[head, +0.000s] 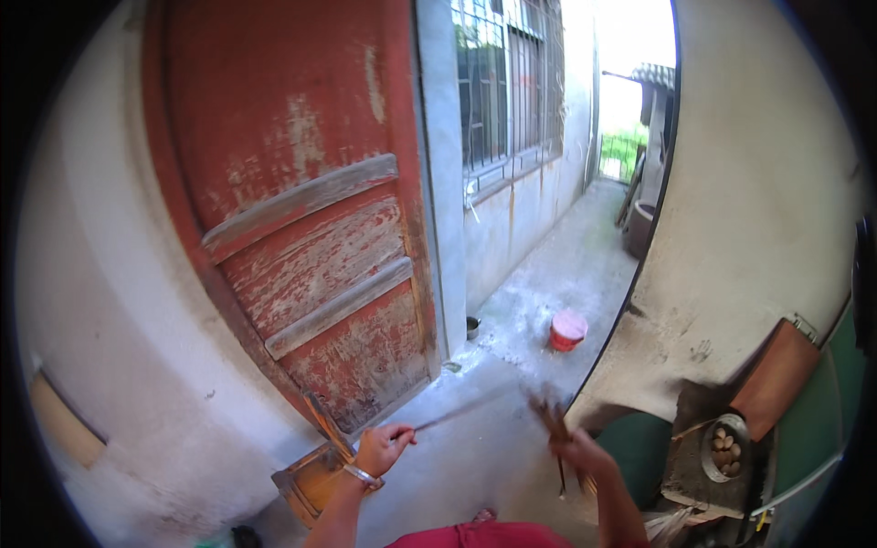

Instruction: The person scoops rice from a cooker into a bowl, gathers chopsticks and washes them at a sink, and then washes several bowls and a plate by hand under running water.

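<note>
My left hand, with a metal bangle at its wrist, is closed on one end of a thin stick that reaches out to the right over the concrete floor. A bundle of thin sticks, blurred, is gripped in my right hand, its ends pointing up and down past the fingers. Both hands are apart, in front of my red clothing. The far tip of the single stick is too blurred to make out.
A worn red wooden door stands ahead, with a wooden chair below it. A red bucket and a dark pot sit beyond the threshold. At right, a bowl of eggs rests on a rough surface beside a green panel.
</note>
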{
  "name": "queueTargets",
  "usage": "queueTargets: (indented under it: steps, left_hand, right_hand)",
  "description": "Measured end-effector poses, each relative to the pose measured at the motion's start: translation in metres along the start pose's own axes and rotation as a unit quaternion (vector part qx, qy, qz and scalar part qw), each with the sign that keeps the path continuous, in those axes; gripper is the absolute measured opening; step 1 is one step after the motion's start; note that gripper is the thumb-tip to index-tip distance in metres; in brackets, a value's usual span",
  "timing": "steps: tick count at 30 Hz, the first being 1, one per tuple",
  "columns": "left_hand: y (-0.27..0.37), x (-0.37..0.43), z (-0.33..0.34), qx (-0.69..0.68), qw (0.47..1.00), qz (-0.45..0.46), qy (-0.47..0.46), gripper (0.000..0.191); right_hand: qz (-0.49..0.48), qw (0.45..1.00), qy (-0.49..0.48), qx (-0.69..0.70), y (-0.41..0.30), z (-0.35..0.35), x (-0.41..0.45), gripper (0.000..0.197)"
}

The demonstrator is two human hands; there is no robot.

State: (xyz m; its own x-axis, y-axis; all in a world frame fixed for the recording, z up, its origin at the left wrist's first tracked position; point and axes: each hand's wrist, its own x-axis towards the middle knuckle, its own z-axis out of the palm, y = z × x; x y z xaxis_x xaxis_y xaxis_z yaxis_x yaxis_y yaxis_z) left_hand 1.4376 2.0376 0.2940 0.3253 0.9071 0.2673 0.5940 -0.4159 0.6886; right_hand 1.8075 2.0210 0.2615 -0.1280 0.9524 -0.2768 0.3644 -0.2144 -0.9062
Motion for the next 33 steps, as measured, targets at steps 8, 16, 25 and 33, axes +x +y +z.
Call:
queueTargets:
  steps: [8, 16, 25, 33]
  left_hand:
    - [-0.010, 0.179, 0.104, -0.375, 0.923, -0.085, -0.010, 0.018]
    - [-0.039, 0.321, 0.177, -0.363, 0.919, -0.132, -0.073, 0.018]
    - [-0.087, 0.467, 0.205, -0.461, 0.857, -0.140, -0.185, 0.018]
    - [-0.112, 0.564, 0.232, -0.448, 0.849, -0.162, -0.230, 0.022]
  right_hand:
    - [-0.043, 0.830, -0.039, 0.555, -0.053, -0.040, 0.184, 0.011]
    - [-0.028, 0.798, 0.038, 0.600, -0.053, -0.071, 0.301, 0.010]
    - [-0.080, 0.853, 0.198, 0.476, -0.071, -0.105, 0.431, 0.013]
    - [-0.067, 0.791, 0.246, 0.556, -0.066, -0.166, 0.506, 0.016]
